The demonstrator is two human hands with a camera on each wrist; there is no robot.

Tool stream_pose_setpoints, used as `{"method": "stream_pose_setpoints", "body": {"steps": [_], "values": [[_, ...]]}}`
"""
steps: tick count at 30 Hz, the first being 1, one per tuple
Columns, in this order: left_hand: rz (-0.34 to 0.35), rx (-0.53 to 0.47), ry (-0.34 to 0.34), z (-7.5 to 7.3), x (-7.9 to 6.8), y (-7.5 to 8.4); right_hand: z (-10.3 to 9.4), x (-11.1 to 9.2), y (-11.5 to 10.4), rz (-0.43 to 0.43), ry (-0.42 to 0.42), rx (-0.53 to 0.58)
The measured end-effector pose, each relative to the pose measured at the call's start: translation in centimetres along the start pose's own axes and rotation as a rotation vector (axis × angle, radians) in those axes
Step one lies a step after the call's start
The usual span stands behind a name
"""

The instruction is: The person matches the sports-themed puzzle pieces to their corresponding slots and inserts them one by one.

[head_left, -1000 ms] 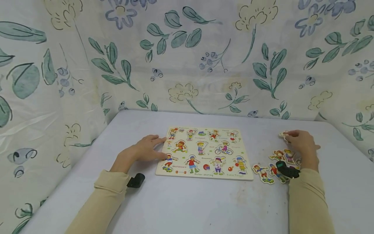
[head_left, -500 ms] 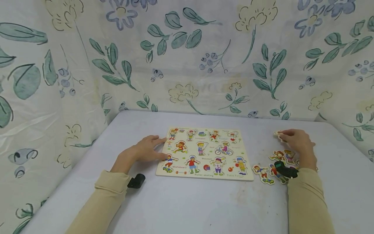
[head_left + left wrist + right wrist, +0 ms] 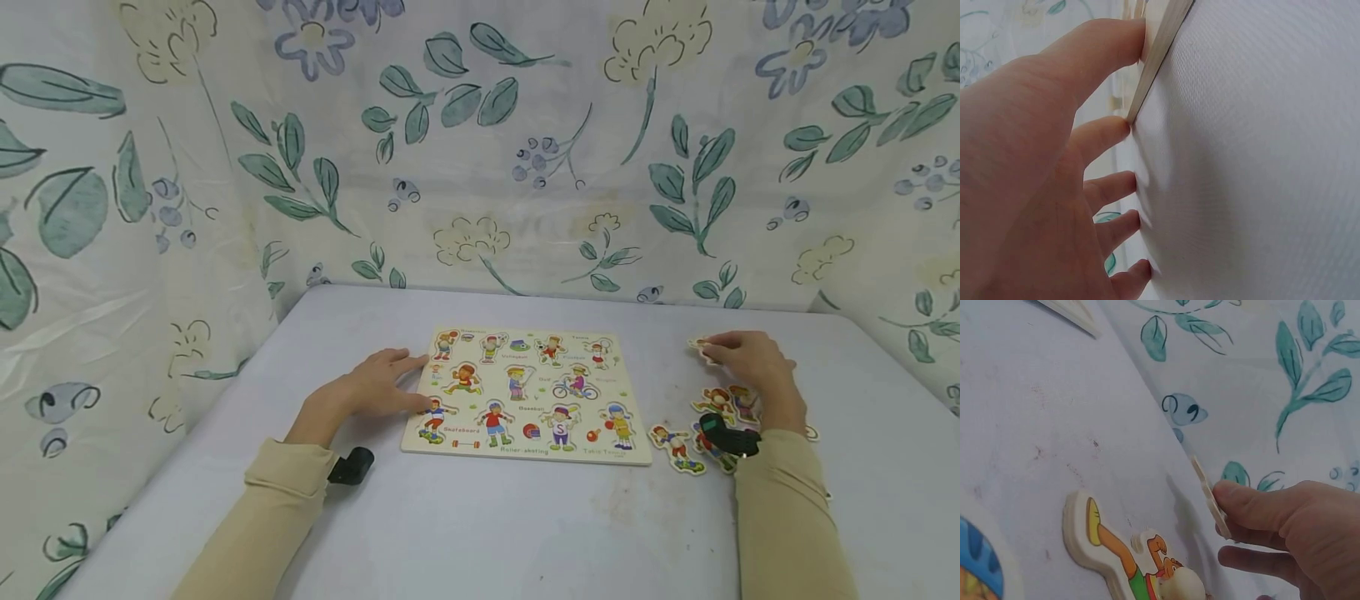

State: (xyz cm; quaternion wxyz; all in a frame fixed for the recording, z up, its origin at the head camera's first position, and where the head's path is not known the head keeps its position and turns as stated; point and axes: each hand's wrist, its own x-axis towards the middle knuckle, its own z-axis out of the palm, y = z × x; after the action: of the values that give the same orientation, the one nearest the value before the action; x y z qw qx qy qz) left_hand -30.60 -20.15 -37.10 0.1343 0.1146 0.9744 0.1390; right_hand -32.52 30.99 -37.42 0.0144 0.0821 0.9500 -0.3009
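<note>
A flat wooden puzzle board [image 3: 487, 454] printed with children playing sports lies mid-table. My left hand [image 3: 378, 385] rests at its left edge; in the left wrist view the thumb [image 3: 1110, 47] lies on the board and the other fingers are spread on the table. To the right of the board, my right hand [image 3: 757, 360] pinches a small puzzle piece [image 3: 1211, 499] between thumb and fingers, seen nearly edge-on above the table in the right wrist view. Beneath that hand, a runner piece [image 3: 1125, 565] lies in a loose group with a skateboarder piece [image 3: 678, 447].
Several loose cutout pieces lie right of the board, partly hidden by the right wrist and its black camera [image 3: 727, 435]. A white table [image 3: 480, 525] spreads under everything. Floral cloth [image 3: 480, 167] hangs behind and at the sides.
My right hand has moved left toward the board, carrying the pinched puzzle piece. The left hand has stayed at the board's left edge.
</note>
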Motion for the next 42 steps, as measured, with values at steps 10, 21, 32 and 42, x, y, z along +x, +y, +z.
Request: {"method": "stream_pose_setpoints", "body": {"steps": [10,21,32,42], "values": [[0.022,-0.003,0.000,-0.1,-0.1,-0.1,0.4,0.3,-1.4,-0.064,-0.038,-0.052],[0.023,-0.005,-0.003,-0.2,-0.3,0.2,1.1,0.4,-3.0,-0.116,-0.071,-0.076],[0.013,0.011,-0.006,-0.1,-0.1,0.2,1.7,0.5,-4.0,-0.174,-0.060,-0.084],[0.003,0.016,-0.008,-0.1,-0.1,0.1,2.1,0.9,-5.0,-0.167,-0.039,-0.092]]}}
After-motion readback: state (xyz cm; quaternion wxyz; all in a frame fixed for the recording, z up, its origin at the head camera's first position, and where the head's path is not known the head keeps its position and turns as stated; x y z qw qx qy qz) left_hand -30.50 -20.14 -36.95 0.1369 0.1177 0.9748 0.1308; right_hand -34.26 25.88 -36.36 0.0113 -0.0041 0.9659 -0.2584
